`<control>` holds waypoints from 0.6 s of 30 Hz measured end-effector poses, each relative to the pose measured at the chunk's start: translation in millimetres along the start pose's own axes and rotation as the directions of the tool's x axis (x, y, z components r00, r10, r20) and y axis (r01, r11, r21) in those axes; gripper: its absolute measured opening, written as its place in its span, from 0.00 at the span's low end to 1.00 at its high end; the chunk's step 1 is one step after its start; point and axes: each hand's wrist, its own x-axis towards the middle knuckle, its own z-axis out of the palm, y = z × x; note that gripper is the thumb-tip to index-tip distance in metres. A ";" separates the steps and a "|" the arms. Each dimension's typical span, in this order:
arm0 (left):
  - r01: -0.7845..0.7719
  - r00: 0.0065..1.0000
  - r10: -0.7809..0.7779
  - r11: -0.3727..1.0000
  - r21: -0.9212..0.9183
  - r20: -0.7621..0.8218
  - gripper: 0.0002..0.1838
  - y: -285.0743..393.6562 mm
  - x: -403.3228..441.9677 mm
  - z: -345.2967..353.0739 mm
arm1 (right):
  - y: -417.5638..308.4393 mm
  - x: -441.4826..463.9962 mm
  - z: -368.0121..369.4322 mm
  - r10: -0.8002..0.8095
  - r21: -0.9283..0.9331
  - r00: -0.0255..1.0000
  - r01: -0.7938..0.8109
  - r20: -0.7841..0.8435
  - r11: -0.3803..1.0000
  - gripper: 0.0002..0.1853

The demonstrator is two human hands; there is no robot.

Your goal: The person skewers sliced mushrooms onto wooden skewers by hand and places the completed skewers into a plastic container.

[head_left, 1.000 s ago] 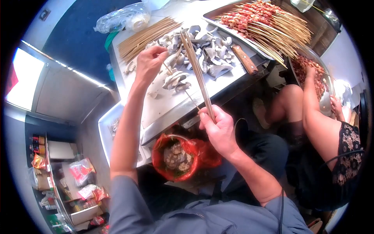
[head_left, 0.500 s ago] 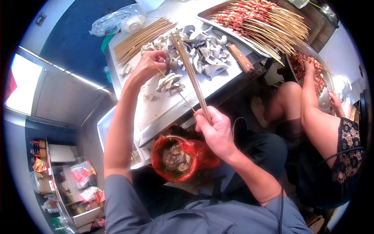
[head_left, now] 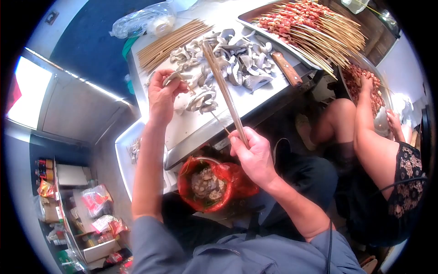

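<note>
My right hand is closed round a bundle of bamboo skewers that points up and away. Between its thumb and fingers it also holds one separate skewer, with several grey mushroom pieces threaded along it. My left hand pinches another mushroom piece close to that skewer's tip. Whether the tip touches the piece I cannot tell. Beyond both hands, a heap of torn grey mushrooms lies on the white tabletop.
Loose skewers lie at the table's far left, near a clear plastic bag. A wooden-handled knife and a tray of meat skewers are right. Below stands a red-lined bucket. A co-worker's hand reaches into a meat bowl.
My left hand has drawn back left and slightly down, and the mushroom piece in its fingers now shows clearly. My right hand stays nearly still. The view has shifted slightly.
</note>
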 end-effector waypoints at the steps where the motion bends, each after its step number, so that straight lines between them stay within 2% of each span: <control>1: -0.024 0.999 0.021 0.996 -0.083 -0.032 0.13 -1.5 -5.6 2.0 | 1.0 -0.8 1.1 0.001 -0.001 1.000 -0.001 0.003 1.000 0.05; 2: -0.024 0.999 0.021 0.996 -0.083 -0.034 0.13 -1.8 -11.3 3.1 | 2.3 -1.9 2.3 0.007 -0.004 1.000 -0.007 0.017 1.000 0.06; 5: -0.057 0.998 0.045 0.965 -0.256 -0.054 0.12 0.4 -25.1 5.9 | 7.5 -2.9 4.7 0.008 -0.003 1.000 -0.008 0.030 1.000 0.06; 7: -0.061 0.997 0.048 0.957 -0.283 -0.053 0.11 5.1 -29.5 6.1 | 7.2 -2.5 6.2 0.000 0.001 0.999 0.000 0.033 1.000 0.06; 9: -0.089 0.995 0.070 0.927 -0.365 -0.065 0.11 9.5 -34.2 10.8 | 3.6 -2.2 6.0 0.076 0.056 0.997 -0.078 0.032 0.995 0.06; 18: -0.162 0.987 0.149 0.932 -0.325 -0.064 0.12 6.6 -33.7 11.7 | 6.0 -3.4 7.3 0.063 0.073 0.996 -0.068 0.067 0.995 0.06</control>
